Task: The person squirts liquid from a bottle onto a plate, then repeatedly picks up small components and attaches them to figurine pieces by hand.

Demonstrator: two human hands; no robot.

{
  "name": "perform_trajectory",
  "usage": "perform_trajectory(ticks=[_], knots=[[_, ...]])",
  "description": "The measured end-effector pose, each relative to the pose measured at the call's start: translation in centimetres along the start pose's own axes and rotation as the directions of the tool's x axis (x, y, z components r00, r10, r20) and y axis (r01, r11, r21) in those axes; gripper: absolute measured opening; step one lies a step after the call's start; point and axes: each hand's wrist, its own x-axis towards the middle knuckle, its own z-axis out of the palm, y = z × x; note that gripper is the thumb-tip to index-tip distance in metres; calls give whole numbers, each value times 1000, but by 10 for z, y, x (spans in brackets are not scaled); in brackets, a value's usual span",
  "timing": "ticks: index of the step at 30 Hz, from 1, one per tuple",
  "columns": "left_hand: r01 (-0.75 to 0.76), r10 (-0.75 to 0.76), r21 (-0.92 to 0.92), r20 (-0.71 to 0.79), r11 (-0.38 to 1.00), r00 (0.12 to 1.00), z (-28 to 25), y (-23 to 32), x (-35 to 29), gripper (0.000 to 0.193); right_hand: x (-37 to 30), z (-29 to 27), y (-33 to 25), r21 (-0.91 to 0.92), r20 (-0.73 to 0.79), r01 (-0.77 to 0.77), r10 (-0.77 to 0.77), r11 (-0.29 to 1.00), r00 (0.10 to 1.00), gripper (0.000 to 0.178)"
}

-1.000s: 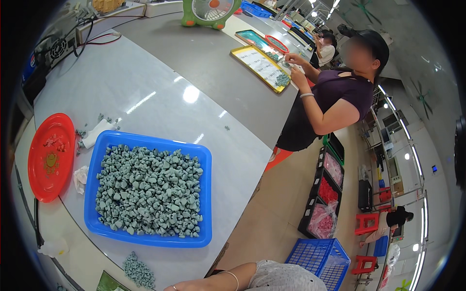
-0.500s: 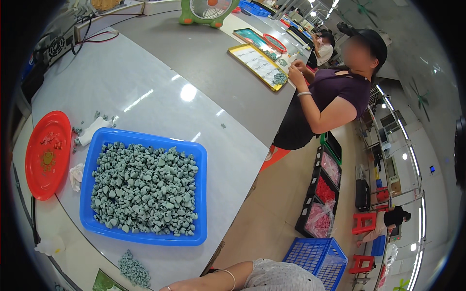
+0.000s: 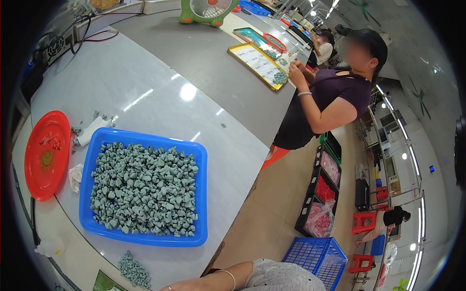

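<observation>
My right hand (image 3: pixel 187 284) shows only in part at the lower edge, with a bangle on the wrist and a grey sleeve behind it. Its fingers are out of the picture, so what they hold is hidden. A small heap of grey-green pieces (image 3: pixel 134 269) lies on the table just left of this hand, near a green tray (image 3: pixel 104 282) cut off by the lower edge. Beyond them stands a blue tray (image 3: pixel 201 194), filled with many small grey-green stone-like pieces (image 3: pixel 145 189). My left hand is out of view.
A red oval tray (image 3: pixel 47 160) and crumpled white tissue (image 3: pixel 75 177) lie left of the blue tray. Across the table, a co-worker (image 3: pixel 340 97) works by a yellow-rimmed tray (image 3: pixel 257 63). A green fan (image 3: pixel 208 12) stands far off; a blue crate (image 3: pixel 310 254) is on the floor.
</observation>
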Motion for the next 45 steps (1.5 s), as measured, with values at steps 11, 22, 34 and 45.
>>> perform_trajectory(ticks=[11,22,34,45], knots=[[721,-797,-634,-572,280,-194,57,78,64,30,-4,2,-3,-55,-32,13,-15,998,999,21],[689,-829,-683,-515,243,-217,51,66,55,26,-6,-2,-2,-57,-34,23,-25,998,999,20],[469,-918,-842,-371,267,-143,48,58,53,20,-3,-1,-2,17,19,4,-4,1000,1000,18],[581,-827,-749,-519,319,-215,55,60,59,26,-3,1,-1,30,2,15,-15,999,1000,18]])
